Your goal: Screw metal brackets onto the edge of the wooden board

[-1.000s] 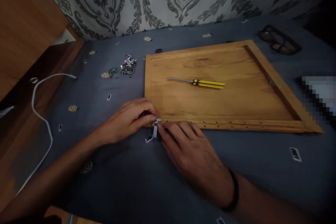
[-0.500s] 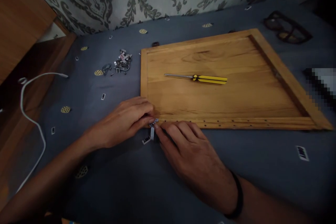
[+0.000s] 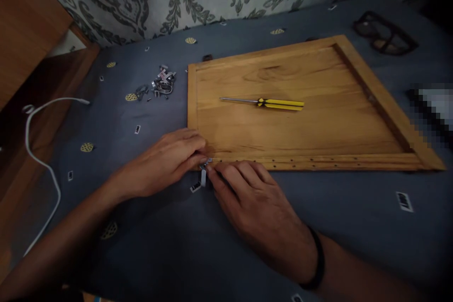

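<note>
Wooden panel [image 3: 240, 132] = ref pt, flat on blue patterned cloth [image 3: 336, 226]. Small metal bracket [image 3: 203, 177] is at panel's near L corner, on the near rail, w/ one flat leg sticking out past panel's near edge. It's btwn the two hands, both touching it. L hand [image 3: 170, 158] comes in from L of panel, thumb + fingers pinched on bracket's upper L part at the corner. R hand [image 3: 247, 198] is in front of panel's near edge, fingertips closed on bracket's R side, other fingers bent over the rail. So both grasp bracket; exact fingertip positions partly hidden. Black band [image 3: 318, 259] on R wrist, below panel's near edge. Small dk holes [image 3: 313, 166] run along near rail, R of the R hand. Screwdriver [image 3: 281, 104], yellow/blk handle, lies abt mid-panel, tip L, no hand on it. Metal fittings [image 3: 163, 82] heaped just L of panel's far L corner. Dk-framed glasses [image 3: 392, 47] beyond far R corner. White cable [image 3: 67, 99] well L of panel.
</note>
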Available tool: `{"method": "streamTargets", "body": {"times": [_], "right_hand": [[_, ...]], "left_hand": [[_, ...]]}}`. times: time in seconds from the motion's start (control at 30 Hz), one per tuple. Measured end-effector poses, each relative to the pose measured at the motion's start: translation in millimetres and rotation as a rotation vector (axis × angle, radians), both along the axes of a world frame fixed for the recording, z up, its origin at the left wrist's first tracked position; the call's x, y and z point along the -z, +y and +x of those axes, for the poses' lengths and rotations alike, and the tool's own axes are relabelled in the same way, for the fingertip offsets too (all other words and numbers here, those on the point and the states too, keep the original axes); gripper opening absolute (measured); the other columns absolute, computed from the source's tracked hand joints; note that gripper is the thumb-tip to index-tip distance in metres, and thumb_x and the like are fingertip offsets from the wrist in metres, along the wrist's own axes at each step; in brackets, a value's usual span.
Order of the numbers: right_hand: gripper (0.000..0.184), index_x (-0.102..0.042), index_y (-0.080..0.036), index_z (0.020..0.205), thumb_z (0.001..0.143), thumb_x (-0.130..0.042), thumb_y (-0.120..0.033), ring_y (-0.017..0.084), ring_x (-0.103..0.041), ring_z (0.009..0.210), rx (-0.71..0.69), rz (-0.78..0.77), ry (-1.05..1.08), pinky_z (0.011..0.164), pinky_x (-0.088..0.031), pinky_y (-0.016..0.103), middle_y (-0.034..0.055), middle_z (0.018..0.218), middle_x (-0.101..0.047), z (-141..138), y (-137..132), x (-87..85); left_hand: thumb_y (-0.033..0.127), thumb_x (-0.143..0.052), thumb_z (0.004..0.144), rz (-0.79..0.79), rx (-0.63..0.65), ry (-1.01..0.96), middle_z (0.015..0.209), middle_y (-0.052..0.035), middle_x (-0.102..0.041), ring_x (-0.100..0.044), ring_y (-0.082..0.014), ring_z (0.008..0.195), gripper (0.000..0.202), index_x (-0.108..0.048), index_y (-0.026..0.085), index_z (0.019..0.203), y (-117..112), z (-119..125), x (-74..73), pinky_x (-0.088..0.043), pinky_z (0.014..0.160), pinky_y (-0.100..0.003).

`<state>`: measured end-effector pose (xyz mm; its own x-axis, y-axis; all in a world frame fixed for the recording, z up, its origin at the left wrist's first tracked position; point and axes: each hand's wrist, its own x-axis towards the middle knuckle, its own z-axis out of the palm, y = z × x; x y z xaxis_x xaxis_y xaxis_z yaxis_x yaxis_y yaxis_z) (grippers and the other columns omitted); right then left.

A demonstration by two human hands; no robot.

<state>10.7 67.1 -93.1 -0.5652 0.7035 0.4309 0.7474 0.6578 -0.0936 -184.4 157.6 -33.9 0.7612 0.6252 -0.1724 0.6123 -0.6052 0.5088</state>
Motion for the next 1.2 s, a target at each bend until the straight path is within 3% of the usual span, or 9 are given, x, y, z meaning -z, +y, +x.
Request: {"method": "streamTargets", "body": {"times": [0.2, 0.4, 0.77, 1.0, 1.1, 1.2], "right_hand": [[0.035, -0.071, -0.009, 0.118, 0.103, -0.039, -0.012, 0.022, -0.054, 0.089, 0.006, 0.025, -0.008, 0.081, -0.048, 0.038, 0.0099, 0.097, -0.069, 0, 0, -0.7], [0.028, -0.069, -0.005, 0.119, 0.1, -0.049, -0.012, 0.023, -0.054, 0.09, -0.006, 0.011, 0.023, 0.081, -0.047, 0.038, 0.0105, 0.097, -0.068, 0, 1, -0.8], [0.028, -0.069, -0.007, 0.12, 0.102, -0.049, -0.013, 0.022, -0.054, 0.089, -0.009, 0.015, 0.012, 0.083, -0.043, 0.037, 0.0091, 0.097, -0.067, 0, 0, 0.4], [0.028, -0.07, -0.008, 0.119, 0.101, -0.049, -0.013, 0.023, -0.055, 0.088, 0.008, 0.037, 0.022, 0.08, -0.045, 0.037, 0.0091, 0.098, -0.07, -2, 0, 1.2], [0.026, -0.07, -0.009, 0.119, 0.1, -0.052, -0.014, 0.023, -0.056, 0.089, 0.006, 0.03, 0.026, 0.082, -0.046, 0.037, 0.0087, 0.098, -0.07, -1, 0, 0.8], [0.025, -0.07, -0.007, 0.118, 0.098, -0.056, -0.013, 0.024, -0.056, 0.09, -0.003, 0.027, 0.02, 0.083, -0.045, 0.037, 0.0095, 0.099, -0.07, 0, 1, 0.6]], "left_hand": [[0.024, -0.045, 0.105, 0.014, -0.015, 0.006, 0.093, -0.0018, -0.06, -0.058, -0.0178, 0.09, 0.02, -0.058, 0.019, 0.091, -1, 0, 1.7, -0.044, 0.078, -0.029], [0.025, -0.047, 0.105, 0.044, -0.01, 0.02, 0.092, -0.0023, -0.06, -0.057, -0.0186, 0.089, 0.02, -0.059, 0.018, 0.091, -1, 1, 3.5, -0.043, 0.078, -0.03], [0.026, -0.057, 0.101, 0.046, -0.088, -0.093, 0.085, 0.0009, -0.059, -0.057, -0.0145, 0.079, 0.019, -0.058, 0.018, 0.083, 0, 0, 10.1, -0.04, 0.07, -0.026], [0.028, -0.045, 0.107, 0.08, -0.134, -0.224, 0.095, -0.0016, -0.062, -0.06, -0.0147, 0.087, 0.021, -0.062, 0.017, 0.105, -15, -10, 5.9, -0.046, 0.079, -0.027], [0.032, -0.051, 0.105, 0.067, -0.043, -0.215, 0.118, -0.0072, -0.061, -0.056, -0.0198, 0.112, 0.027, -0.058, 0.018, 0.126, -25, -22, 10.2, -0.046, 0.098, -0.032], [0.038, -0.063, 0.098, 0.068, -0.003, -0.201, 0.136, -0.0115, -0.051, -0.046, -0.0244, 0.129, 0.05, -0.047, 0.018, 0.142, -32, -29, 18.6, -0.043, 0.11, -0.037]]}}
